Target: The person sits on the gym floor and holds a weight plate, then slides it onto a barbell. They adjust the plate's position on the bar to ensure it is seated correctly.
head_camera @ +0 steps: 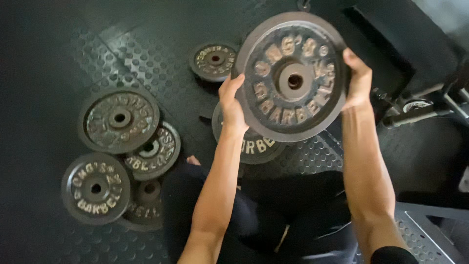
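Observation:
A large dark round weight plate (292, 77) with raised worn lettering and a centre hole is lifted off the floor. My left hand (232, 103) grips its left rim and my right hand (357, 80) grips its right rim. Its face is turned toward me. Beneath it, another plate (254, 146) lies flat on the floor, partly covered by the lifted one.
Several more plates lie on the studded black rubber floor: a small one (213, 60) at the back, a large one (118, 119) at the left with smaller ones (95, 188) overlapping near it. A barbell end (415, 110) and metal frame sit at the right.

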